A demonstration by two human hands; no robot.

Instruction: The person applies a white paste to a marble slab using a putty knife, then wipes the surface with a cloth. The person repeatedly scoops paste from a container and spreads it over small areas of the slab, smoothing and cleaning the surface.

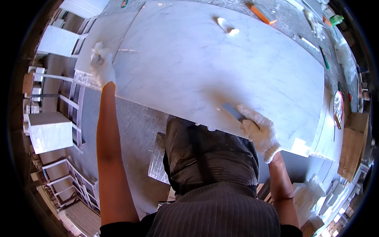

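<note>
A large white marble-look slab (221,59) with grey veins lies in front of me, a narrower pale piece (114,31) along its left end. My right hand (260,128), in a white knit glove, grips a putty knife (233,112). Its flat grey blade points up and left over the slab's near edge, close to a small white speck. My left hand (103,65), also gloved, is at the near edge of the narrower piece, beside the seam. Its fingers look curled together; whatever they may hold is hidden.
A white tube (227,26) lies on the slab's far part. Beyond it are an orange-handled tool (261,14) and a green stick-like item (324,57). A cardboard box (353,144) stands at right. White metal frames (73,183) and a white block (50,132) are at left.
</note>
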